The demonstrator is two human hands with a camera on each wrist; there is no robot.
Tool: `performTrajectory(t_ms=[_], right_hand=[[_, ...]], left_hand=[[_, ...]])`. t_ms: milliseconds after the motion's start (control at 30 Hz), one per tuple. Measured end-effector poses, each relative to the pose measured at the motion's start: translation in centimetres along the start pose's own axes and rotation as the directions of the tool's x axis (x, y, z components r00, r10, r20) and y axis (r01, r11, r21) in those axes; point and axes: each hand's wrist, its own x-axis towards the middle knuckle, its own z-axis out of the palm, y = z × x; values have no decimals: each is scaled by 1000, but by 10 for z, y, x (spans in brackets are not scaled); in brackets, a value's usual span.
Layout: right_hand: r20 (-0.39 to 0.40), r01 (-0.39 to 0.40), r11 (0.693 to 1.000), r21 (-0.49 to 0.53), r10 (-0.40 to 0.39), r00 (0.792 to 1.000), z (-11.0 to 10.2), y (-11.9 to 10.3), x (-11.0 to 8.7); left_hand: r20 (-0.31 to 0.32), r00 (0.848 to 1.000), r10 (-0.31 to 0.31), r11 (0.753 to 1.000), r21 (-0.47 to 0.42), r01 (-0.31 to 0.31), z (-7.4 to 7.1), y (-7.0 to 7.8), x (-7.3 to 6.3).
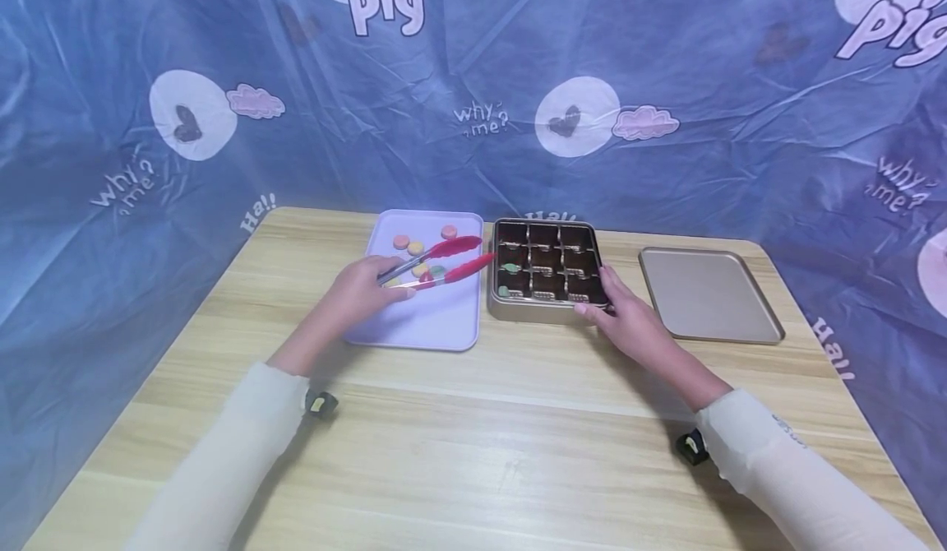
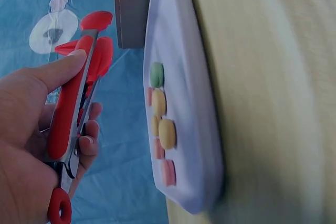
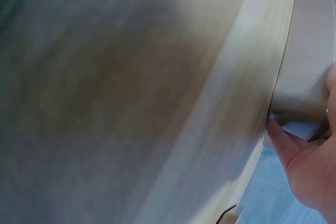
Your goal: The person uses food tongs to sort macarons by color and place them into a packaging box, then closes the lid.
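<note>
My left hand (image 1: 370, 281) holds red-tipped metal tongs (image 2: 71, 103) above the lilac tray (image 1: 422, 321). The tong tips are spread, with nothing seen between them, and point toward the tin box (image 1: 543, 312). Several pink, yellow and green macarons lie on the tray, among them a green macaron (image 2: 157, 75) and a pink macaron (image 2: 168, 172). In the box is a dark divided insert (image 1: 545, 259); two green pieces (image 1: 510, 268) sit in its left column. My right hand (image 1: 624, 308) grips the box's front right corner, thumb at the front, fingers along the side.
A flat gold tin lid (image 1: 710, 296) lies on the wooden table (image 1: 503, 452) to the right of the box. Behind and around the table hangs a blue printed cloth (image 1: 414, 140). The tray stands close beside the box's left wall.
</note>
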Motion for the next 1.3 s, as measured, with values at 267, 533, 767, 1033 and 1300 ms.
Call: performTrajectory(t_ms=[267, 533, 767, 1033, 1300], right_hand=[[2, -9, 1000, 2, 9, 1000, 0, 0, 0], [10, -12, 1000, 9, 12, 1000, -2, -2, -1], [19, -16, 1000, 6, 15, 1000, -3, -2, 0], [24, -33, 999, 8, 33, 999, -5, -1, -1], [24, -20, 1000, 10, 20, 1000, -3, -2, -1]], left_hand=[[2, 996, -90, 994, -59, 90, 1, -24, -22], [6, 993, -118, 991, -59, 118, -1, -40, -45], [-1, 991, -133, 990, -38, 133, -3, -48, -58], [0, 988, -152, 988, -34, 151, -3, -53, -61], [-3, 987, -162, 987, -13, 162, 0, -54, -56]])
